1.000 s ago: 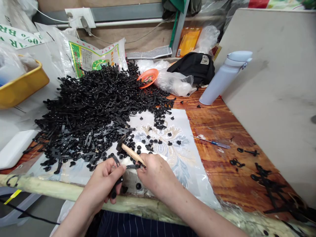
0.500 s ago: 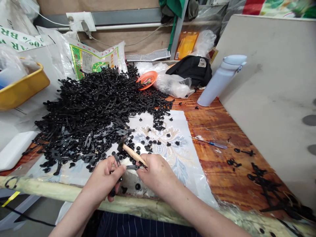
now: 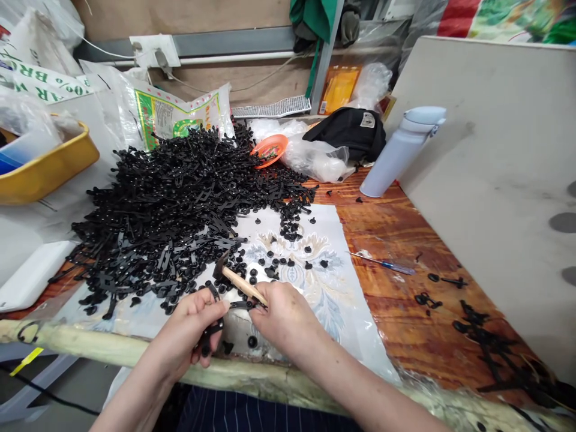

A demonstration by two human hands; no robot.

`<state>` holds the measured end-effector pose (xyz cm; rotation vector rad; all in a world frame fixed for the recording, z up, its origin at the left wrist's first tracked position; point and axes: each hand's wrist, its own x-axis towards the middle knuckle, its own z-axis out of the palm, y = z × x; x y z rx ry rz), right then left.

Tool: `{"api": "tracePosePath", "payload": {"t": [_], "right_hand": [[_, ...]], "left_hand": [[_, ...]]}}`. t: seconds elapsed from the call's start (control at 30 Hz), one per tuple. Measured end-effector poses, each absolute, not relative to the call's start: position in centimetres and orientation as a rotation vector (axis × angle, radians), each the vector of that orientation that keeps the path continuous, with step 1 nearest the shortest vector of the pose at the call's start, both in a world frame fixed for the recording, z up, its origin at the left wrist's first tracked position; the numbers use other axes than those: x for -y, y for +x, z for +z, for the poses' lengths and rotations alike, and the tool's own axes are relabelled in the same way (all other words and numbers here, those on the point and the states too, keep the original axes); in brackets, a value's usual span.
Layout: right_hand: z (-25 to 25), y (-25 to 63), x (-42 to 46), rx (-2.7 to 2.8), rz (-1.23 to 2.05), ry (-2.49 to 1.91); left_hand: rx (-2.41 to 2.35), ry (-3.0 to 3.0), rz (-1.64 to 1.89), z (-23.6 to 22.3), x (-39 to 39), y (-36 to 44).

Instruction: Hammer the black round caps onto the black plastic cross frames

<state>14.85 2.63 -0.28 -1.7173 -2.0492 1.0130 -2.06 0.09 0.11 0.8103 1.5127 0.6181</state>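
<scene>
My left hand [image 3: 191, 324] is pinching a strip [image 3: 239, 305] in front of the pile [image 3: 180, 192] while my right hand [image 3: 285, 315] is clamping its other end and the hammer [image 3: 242, 284], presumably steadying the strip without laying the tool aside.

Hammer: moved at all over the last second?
No, not visibly. Against the patterned sheet, the hammer keeps the same place and slant, its handle in the right hand. The slight overall shift is the camera's.
</scene>
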Motion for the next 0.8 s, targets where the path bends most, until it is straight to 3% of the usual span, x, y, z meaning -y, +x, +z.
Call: {"api": "tracePosePath", "payload": {"t": [0.43, 0.63, 0.8], "right_hand": [[-0.2, 14.9, -2.4, 2.06, 1.037, -1.64], [1.4, 18.2, -1.0, 1.93, 1.118, -1.336], [0.8, 21.7, 1.2, 2.101, 0.974, -1.246]], "left_hand": [[-1.695, 1.007, 0.547, 1.1, 0.0, -1.2], [-1.694, 0.975, 0.55, 1.2, -0.1, -0.9], [-1.707, 0.951, 0.481, 0.6, -0.4, -1.2]]}}
